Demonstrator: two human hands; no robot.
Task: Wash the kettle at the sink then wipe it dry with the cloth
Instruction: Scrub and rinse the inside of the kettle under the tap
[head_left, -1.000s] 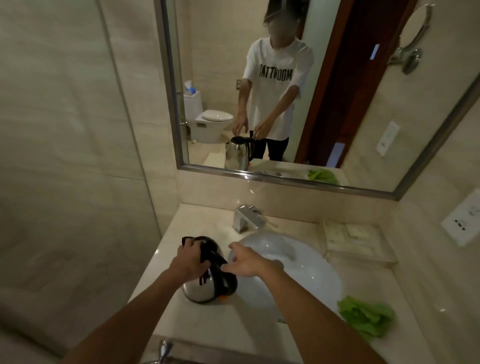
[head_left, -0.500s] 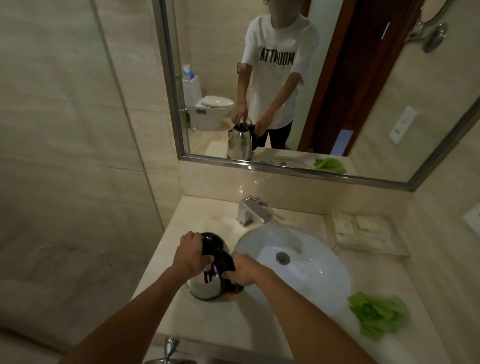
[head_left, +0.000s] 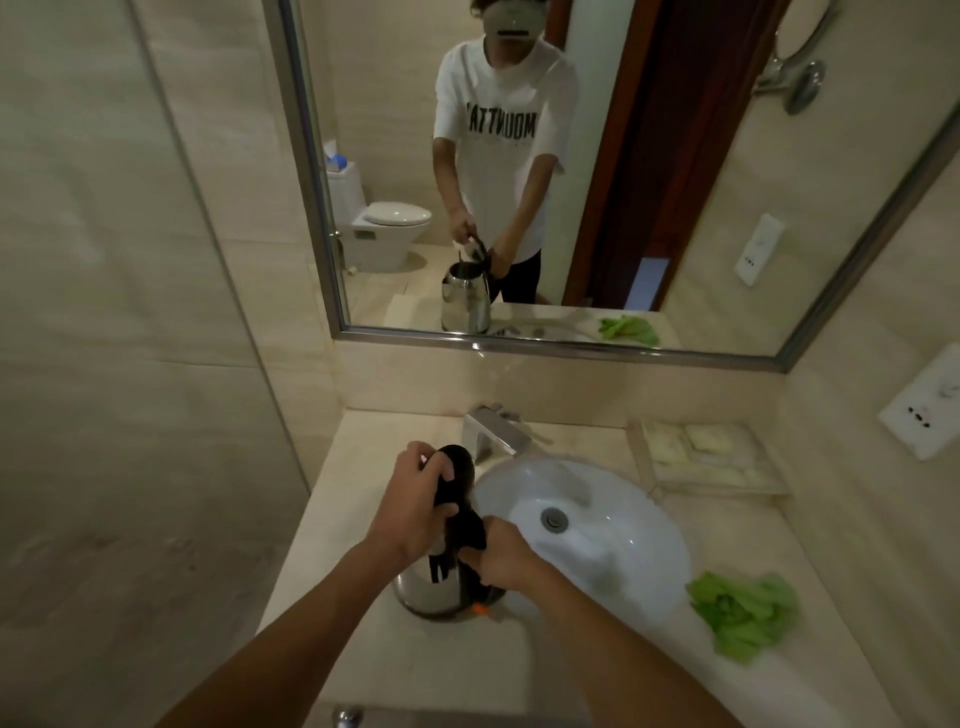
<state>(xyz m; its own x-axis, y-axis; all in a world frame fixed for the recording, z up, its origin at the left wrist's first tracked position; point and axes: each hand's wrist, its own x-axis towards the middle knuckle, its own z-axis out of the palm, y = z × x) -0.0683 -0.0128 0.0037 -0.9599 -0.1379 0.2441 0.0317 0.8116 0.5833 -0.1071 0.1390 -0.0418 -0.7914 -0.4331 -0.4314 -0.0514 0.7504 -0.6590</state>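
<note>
**Kettle opened beside the basin**

The kettle stood on the tabletop, left of the sink. My left hand gripped its raised lid, my right hand its handle. Washing not yet begun; next, I judged, carry it under the faucet. The cloth lay well apart.

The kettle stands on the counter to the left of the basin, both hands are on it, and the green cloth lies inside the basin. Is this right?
Not quite. In the head view the green cloth lies on the counter to the right of the basin, not inside it. The rest holds: the kettle stands left of the basin, with the left hand and right hand on it.
</note>
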